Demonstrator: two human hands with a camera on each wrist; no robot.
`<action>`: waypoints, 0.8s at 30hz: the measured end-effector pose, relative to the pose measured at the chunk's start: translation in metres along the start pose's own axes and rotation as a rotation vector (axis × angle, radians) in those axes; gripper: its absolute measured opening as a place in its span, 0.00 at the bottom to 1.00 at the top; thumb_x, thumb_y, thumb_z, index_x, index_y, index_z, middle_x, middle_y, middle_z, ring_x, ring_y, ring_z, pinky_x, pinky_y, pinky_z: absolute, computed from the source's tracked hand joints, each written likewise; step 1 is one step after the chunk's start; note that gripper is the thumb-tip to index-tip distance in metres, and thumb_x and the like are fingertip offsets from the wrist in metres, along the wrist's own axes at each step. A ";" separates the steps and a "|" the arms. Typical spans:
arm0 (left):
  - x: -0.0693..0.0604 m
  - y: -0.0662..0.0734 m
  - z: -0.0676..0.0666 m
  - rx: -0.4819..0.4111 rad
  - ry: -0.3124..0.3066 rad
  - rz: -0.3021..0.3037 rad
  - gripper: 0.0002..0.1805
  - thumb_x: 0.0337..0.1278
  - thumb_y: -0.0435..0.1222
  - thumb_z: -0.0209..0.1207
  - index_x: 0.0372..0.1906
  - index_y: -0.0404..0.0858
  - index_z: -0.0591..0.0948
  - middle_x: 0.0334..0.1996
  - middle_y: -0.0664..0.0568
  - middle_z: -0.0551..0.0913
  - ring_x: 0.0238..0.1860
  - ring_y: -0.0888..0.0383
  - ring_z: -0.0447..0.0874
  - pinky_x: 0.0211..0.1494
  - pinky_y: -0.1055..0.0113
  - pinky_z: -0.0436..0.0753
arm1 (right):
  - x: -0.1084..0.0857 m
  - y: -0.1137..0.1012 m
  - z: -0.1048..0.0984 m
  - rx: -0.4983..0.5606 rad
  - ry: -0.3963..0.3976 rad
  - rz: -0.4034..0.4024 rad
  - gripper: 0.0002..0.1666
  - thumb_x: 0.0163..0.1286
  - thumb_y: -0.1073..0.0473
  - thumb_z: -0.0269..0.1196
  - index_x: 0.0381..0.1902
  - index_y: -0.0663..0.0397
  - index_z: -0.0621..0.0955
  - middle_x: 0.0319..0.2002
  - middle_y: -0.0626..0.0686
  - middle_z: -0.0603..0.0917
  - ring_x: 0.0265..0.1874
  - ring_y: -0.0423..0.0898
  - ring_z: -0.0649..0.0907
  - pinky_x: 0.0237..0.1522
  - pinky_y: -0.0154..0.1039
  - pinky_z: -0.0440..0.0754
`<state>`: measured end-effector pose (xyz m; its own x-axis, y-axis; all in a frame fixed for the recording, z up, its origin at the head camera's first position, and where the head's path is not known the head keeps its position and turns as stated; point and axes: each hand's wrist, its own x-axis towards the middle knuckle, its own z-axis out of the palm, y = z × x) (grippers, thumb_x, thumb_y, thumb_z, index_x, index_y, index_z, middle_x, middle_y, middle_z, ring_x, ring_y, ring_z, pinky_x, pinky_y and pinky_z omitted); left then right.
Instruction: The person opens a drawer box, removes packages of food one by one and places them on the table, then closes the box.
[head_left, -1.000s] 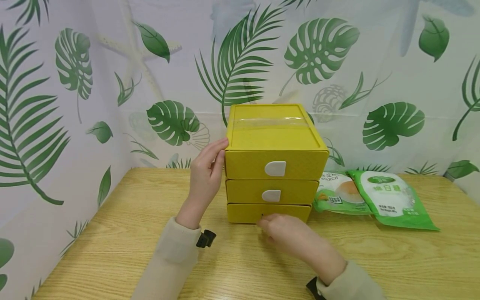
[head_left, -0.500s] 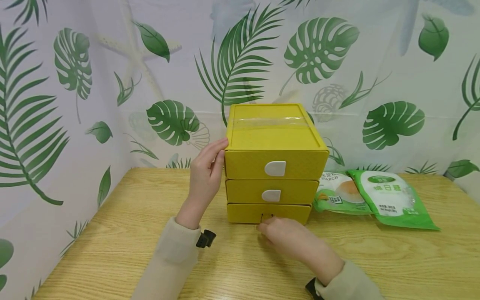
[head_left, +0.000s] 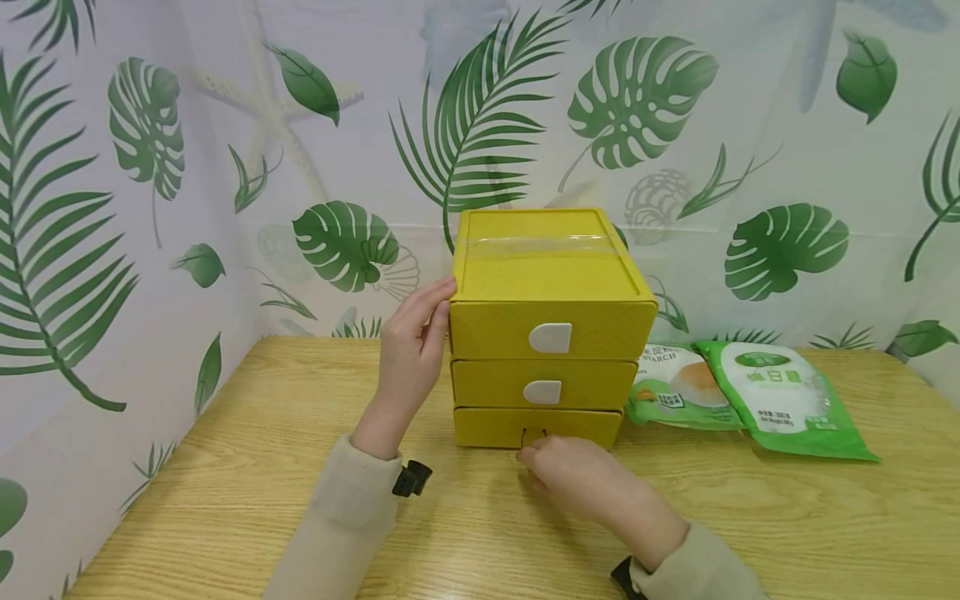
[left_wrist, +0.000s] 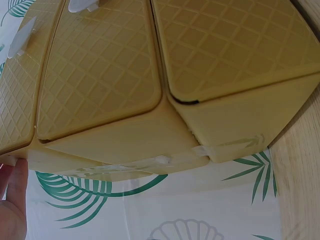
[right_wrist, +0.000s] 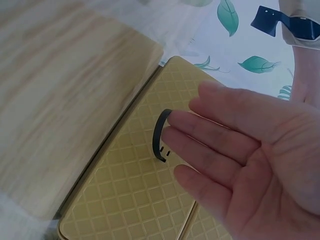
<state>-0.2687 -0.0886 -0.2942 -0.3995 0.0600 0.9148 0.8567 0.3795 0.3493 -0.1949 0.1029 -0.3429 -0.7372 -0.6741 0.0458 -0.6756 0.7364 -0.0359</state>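
Note:
A yellow three-drawer storage box (head_left: 552,279) stands on the table. My left hand (head_left: 411,337) rests against its left side near the top front corner; in the left wrist view, part of the left hand (left_wrist: 15,200) touches the box edge. My right hand (head_left: 573,471) is at the bottom drawer (head_left: 487,426). There, in the right wrist view, the fingertips of my right hand (right_wrist: 240,160) hook into a black loop handle (right_wrist: 157,132). White tabs, one on the top drawer (head_left: 551,337) and one on the middle drawer (head_left: 542,392), serve as their handles. All three drawers look closed.
Right of the box lie two green-and-white bags, a starch bag (head_left: 682,387) and a larger bag (head_left: 783,400) overlapping it. The wooden table (head_left: 262,467) meets a leaf-patterned cloth backdrop (head_left: 337,167) behind and at the sides.
My right hand has dropped slightly and come a little nearer, so the black loop handle now shows above its fingers. The left hand and the box have stayed in place.

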 end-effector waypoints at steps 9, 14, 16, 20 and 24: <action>0.000 0.001 0.000 0.000 0.005 0.002 0.11 0.55 0.23 0.52 0.42 0.26 0.78 0.44 0.39 0.78 0.47 0.51 0.76 0.26 0.67 0.80 | -0.001 0.000 0.000 0.008 -0.013 0.011 0.07 0.53 0.67 0.64 0.32 0.58 0.79 0.26 0.49 0.78 0.24 0.43 0.78 0.24 0.36 0.77; 0.000 0.002 0.000 -0.002 0.006 -0.002 0.10 0.55 0.23 0.52 0.42 0.26 0.78 0.44 0.40 0.78 0.47 0.50 0.76 0.27 0.66 0.80 | -0.001 0.000 0.000 0.031 -0.023 0.021 0.07 0.53 0.67 0.63 0.32 0.58 0.79 0.25 0.49 0.77 0.23 0.43 0.77 0.24 0.36 0.77; 0.000 0.001 0.000 0.000 0.005 -0.004 0.10 0.55 0.23 0.51 0.42 0.26 0.78 0.44 0.40 0.78 0.47 0.50 0.76 0.27 0.66 0.80 | -0.001 0.000 0.000 0.039 -0.023 0.027 0.07 0.53 0.67 0.63 0.32 0.58 0.79 0.25 0.48 0.77 0.23 0.43 0.76 0.23 0.37 0.76; 0.000 0.001 0.000 0.005 0.002 -0.008 0.10 0.56 0.24 0.51 0.42 0.26 0.78 0.44 0.40 0.78 0.47 0.51 0.76 0.27 0.67 0.80 | -0.001 0.000 0.001 0.037 -0.014 0.035 0.06 0.53 0.68 0.62 0.30 0.58 0.78 0.24 0.49 0.76 0.23 0.43 0.76 0.24 0.38 0.76; 0.000 0.002 0.000 0.005 0.000 -0.010 0.10 0.56 0.24 0.51 0.42 0.26 0.78 0.44 0.40 0.78 0.47 0.51 0.76 0.28 0.67 0.81 | -0.002 0.001 0.003 0.024 -0.012 0.037 0.06 0.52 0.68 0.62 0.30 0.58 0.78 0.27 0.50 0.78 0.25 0.45 0.78 0.26 0.39 0.78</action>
<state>-0.2673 -0.0880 -0.2934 -0.4080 0.0561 0.9113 0.8509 0.3852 0.3573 -0.1941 0.1042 -0.3460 -0.7617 -0.6471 0.0318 -0.6477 0.7594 -0.0610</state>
